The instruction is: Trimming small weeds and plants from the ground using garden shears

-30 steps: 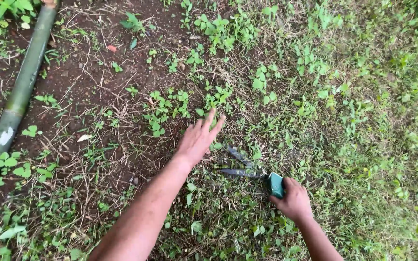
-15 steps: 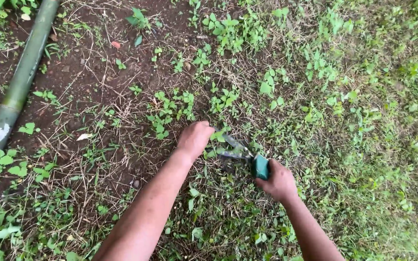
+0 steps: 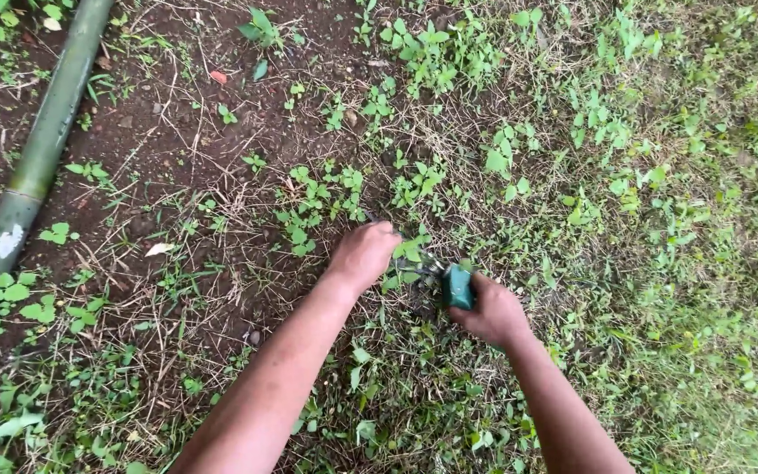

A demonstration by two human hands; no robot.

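My left hand (image 3: 363, 254) is closed around a tuft of small green weeds (image 3: 401, 250) low on the ground at the middle of the view. My right hand (image 3: 491, 312) grips the green handle of garden shears (image 3: 458, 286). The metal blades (image 3: 421, 263) point left into the same tuft, right beside my left fist. Whether the blades are apart or together is hidden by leaves.
A long green bamboo pole (image 3: 32, 162) lies diagonally across bare dark soil at the left. Dry straw and scattered low weeds (image 3: 318, 197) cover the middle. Denser green grass (image 3: 704, 263) fills the right side.
My left hand went from spread open above the ground to closed on the weeds. My right hand brought the shears left, up against that tuft.
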